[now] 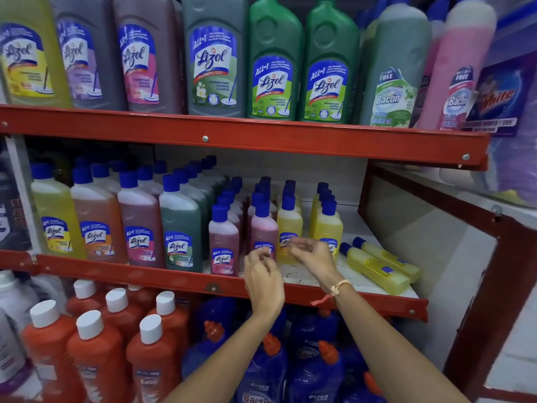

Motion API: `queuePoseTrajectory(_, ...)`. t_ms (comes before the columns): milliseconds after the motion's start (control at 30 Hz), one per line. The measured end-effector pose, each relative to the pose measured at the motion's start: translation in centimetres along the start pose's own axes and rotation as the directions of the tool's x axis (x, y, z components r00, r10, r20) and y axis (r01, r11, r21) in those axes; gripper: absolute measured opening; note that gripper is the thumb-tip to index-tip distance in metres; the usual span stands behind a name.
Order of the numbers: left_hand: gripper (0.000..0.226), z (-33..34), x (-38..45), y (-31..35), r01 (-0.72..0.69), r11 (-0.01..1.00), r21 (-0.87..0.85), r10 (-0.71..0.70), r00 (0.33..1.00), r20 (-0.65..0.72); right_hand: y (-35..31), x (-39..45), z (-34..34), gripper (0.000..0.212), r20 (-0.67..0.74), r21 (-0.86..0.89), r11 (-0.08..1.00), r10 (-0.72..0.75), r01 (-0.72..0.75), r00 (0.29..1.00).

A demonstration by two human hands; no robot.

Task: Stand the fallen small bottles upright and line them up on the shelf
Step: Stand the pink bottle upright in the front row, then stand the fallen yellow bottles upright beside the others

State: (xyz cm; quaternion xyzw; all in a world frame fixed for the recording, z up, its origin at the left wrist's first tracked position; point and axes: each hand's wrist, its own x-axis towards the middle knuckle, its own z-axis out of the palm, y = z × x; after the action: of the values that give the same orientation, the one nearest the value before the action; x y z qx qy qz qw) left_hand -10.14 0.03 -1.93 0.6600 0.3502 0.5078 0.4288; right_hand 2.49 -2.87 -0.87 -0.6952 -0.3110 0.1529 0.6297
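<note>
Red metal shelf [180,279] with a white speckled board, two fallen yellow bottles [377,264] with blue caps and blue-and-yellow labels, upright small pink bottles [223,242] and yellow bottles [289,225] capped in blue, orange bottles [96,353] capped in white, dark green bottles [274,56] above, pale wristband [338,289] with a red tassel.

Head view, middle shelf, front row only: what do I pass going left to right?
Large yellow bottle → orange bottle → maroon bottle → grey-green bottle → small pink bottle → left hand → right hand → two fallen yellow bottles.
</note>
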Motion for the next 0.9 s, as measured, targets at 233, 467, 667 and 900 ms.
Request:
queuePoseTrajectory(233, 0.018, 8.8, 0.2, 1.3, 0.282, 0.959, 0.007, -0.252, 0.847, 0.469, 0.8, -0.6, -10.7, 0.025, -0.439, -0.607, 0.763, -0.086, -0.224, 0.895)
queuePoseTrajectory(467, 0.003, 15.7, -1.0, 2.6, 0.553, 0.832, 0.048, -0.443, 0.609, 0.658, 1.5, 1.9, -16.9, 0.037, -0.333, -0.778, 0.498, 0.189, -0.382, 0.924)
queuePoseTrajectory(667, 0.019, 17.3, -1.1, 3.7, 0.596, 0.803, 0.009, -0.438, 0.58, 0.686, 1.4, 2.6, -18.3, 0.051, -0.127, -0.766, 0.563, 0.34, -0.31, 0.932)
queuePoseTrajectory(900, 0.018, 17.4, -1.1, 2.7, 0.524, 0.852, -0.006, -0.391, 0.643, 0.659, 2.7, 1.7, -20.1, 0.035, -0.052, -0.264, 0.82, 0.514, -0.508, 0.856)
